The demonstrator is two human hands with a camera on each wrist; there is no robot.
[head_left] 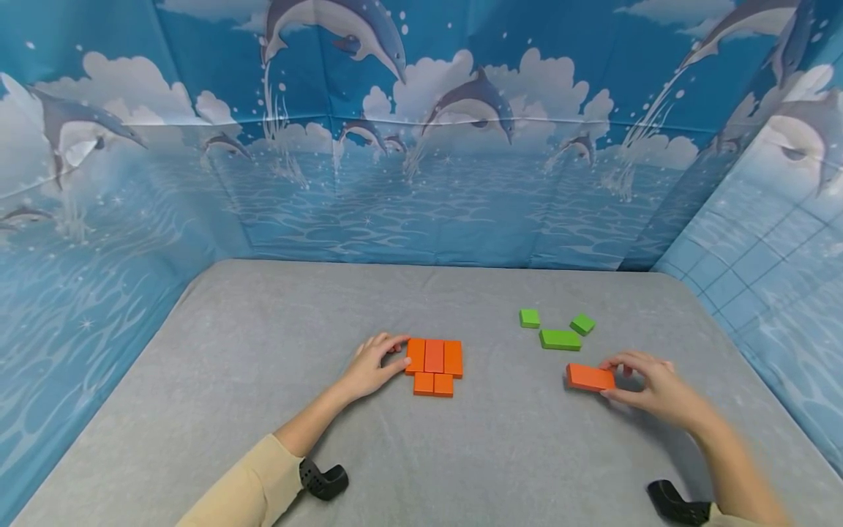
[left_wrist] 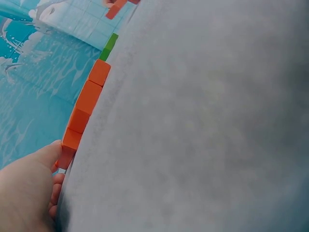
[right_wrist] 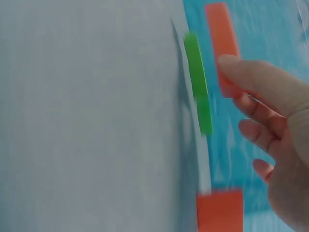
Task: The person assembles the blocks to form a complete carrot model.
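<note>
My right hand [head_left: 652,384] pinches an orange rectangular block [head_left: 588,376] between thumb and fingers, held just above the table. In the right wrist view the thumb presses on one broad side of this orange block [right_wrist: 223,43]. Several orange blocks lie flat against each other mid-table: three longer blocks [head_left: 434,356] in a row, with two smaller ones [head_left: 434,384] along their near side. At the left end of that row, the thumb and index fingertip of my left hand [head_left: 369,369] touch the leftmost block [head_left: 416,355]. The left wrist view shows the thumb against its side.
Three green blocks lie behind the held one: a longer piece [head_left: 560,340], a small one [head_left: 530,318] to its left and another, turned askew [head_left: 582,324], to its right. Grey cloth covers the table [head_left: 487,454]. A blue dolphin-print curtain [head_left: 428,212] stands along the back and sides.
</note>
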